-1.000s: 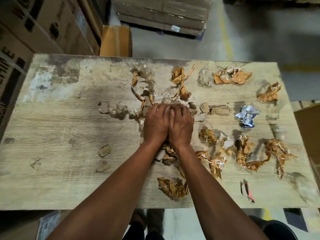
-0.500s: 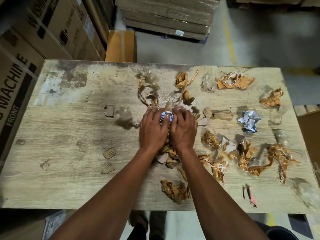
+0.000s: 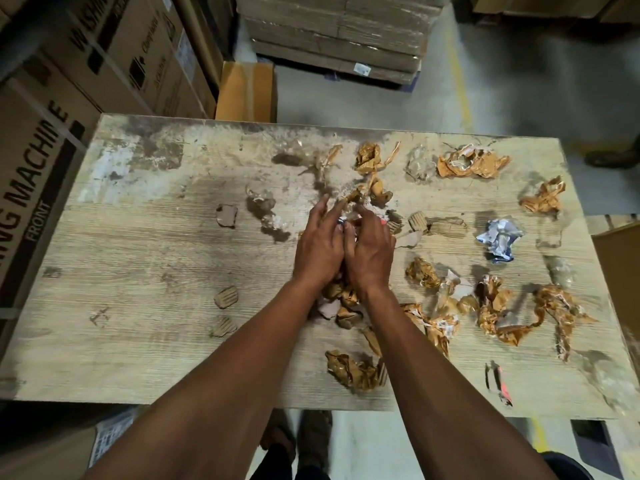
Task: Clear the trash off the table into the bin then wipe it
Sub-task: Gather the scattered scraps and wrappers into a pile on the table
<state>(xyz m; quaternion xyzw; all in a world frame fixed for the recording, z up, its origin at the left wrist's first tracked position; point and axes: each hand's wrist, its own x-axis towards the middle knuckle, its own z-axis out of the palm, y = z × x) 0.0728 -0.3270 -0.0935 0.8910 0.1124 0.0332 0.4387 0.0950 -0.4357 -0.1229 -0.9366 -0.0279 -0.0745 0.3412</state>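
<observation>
Cupping mid-table trash [image 3: 341, 299], both hands' fingers [image 3: 320, 216] curled round it, edges well apart.

Left half of worn wood-grain bench [image 3: 131, 271] largely bare; only small corrugated cardboard scraps [image 3: 227, 296] found there. Right half crowded by crumpled brown tape wads [image 3: 498, 310] and crumpled blue-white wrapper [image 3: 499, 239]. Centre blocked by both hands [image 3: 343, 251] cupped over heap. Left edge hemmed by stacked printed cartons [image 3: 41, 140].
</observation>
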